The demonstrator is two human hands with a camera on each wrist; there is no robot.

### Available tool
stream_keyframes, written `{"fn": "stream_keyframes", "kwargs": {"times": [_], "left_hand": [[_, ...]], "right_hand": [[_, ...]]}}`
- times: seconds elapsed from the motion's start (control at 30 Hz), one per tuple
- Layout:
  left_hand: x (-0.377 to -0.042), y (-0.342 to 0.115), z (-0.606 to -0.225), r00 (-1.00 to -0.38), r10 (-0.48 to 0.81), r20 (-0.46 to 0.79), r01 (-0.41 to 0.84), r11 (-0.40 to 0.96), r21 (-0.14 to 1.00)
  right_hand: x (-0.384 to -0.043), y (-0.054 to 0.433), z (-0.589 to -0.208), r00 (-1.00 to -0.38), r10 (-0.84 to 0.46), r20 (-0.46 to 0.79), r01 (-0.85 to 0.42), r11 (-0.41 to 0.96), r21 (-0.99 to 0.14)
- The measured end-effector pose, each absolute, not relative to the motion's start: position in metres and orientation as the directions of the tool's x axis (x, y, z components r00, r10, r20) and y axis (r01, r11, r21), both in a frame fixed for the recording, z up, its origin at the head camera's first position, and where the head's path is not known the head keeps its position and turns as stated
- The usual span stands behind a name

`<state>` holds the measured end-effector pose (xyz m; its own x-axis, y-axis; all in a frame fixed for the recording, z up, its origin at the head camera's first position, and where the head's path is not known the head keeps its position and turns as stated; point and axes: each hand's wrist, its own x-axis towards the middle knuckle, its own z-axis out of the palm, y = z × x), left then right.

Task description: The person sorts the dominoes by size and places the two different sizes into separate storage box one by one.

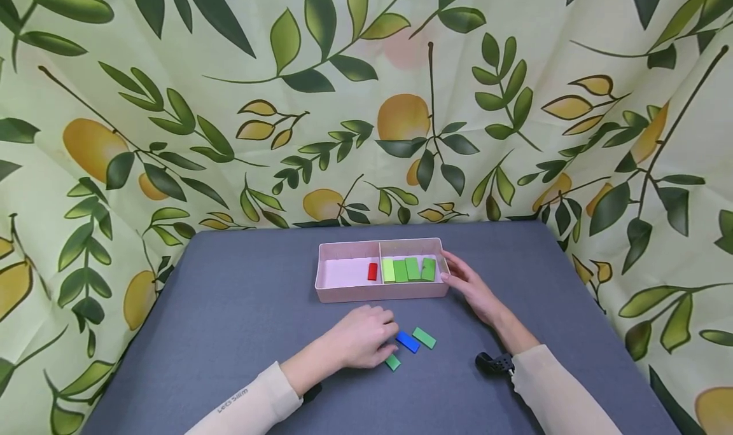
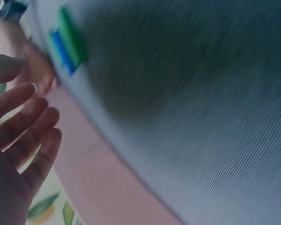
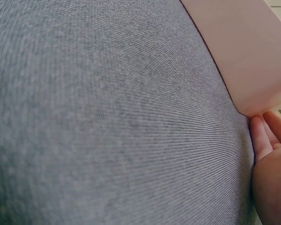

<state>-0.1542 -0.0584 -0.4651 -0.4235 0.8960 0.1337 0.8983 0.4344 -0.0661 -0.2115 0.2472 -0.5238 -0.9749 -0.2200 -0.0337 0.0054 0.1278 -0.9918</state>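
Note:
My left hand (image 1: 366, 336) hovers over the table in front of a pink two-compartment box (image 1: 349, 294). Its fingers hang loosely bent, with nothing between them in the left wrist view. By the fingertips lie a blue block (image 1: 408, 341), a green block (image 1: 424, 338) and another green block (image 1: 392, 362), partly covered by the hand. My right hand (image 1: 472, 289) touches the box's right end with extended thumb and fingers. Inside the box, a red block (image 1: 372, 271) lies beside the divider in the left compartment. Several green blocks (image 1: 413, 269) line the right compartment, the leftmost one lighter.
A dark grey cloth covers the table (image 1: 240, 295). Behind and at both sides hangs a leaf-and-fruit patterned curtain (image 1: 343, 168). A black strap with a small device (image 1: 495, 364) sits at the right wrist.

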Motion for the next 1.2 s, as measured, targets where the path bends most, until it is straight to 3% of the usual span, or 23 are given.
{"fn": "stream_keyframes", "kwargs": {"times": [0.17, 0.53, 0.8, 0.97, 1.2], "left_hand": [[-0.142, -0.053, -0.479, -0.393, 0.915, 0.088, 0.911, 0.4, -0.097], [-0.136, -0.05, -0.49, -0.397, 0.915, 0.063, 0.91, 0.402, -0.1], [-0.14, -0.054, -0.49, -0.474, 0.88, -0.028, 0.878, 0.475, 0.057], [-0.14, -0.057, -0.488, -0.53, 0.845, -0.066, 0.84, 0.534, 0.092], [-0.138, -0.055, -0.485, -0.53, 0.846, -0.061, 0.839, 0.534, 0.108]], "right_hand": [[-0.211, 0.247, -0.524, -0.975, -0.221, -0.029, 0.0, 0.129, -0.992], [-0.212, 0.247, -0.524, -0.975, -0.222, -0.031, 0.001, 0.133, -0.991], [-0.212, 0.246, -0.524, -0.976, -0.217, -0.034, 0.005, 0.132, -0.991], [-0.212, 0.245, -0.524, -0.976, -0.216, -0.032, 0.005, 0.123, -0.992], [-0.211, 0.246, -0.524, -0.977, -0.209, -0.031, 0.004, 0.132, -0.991]]}}
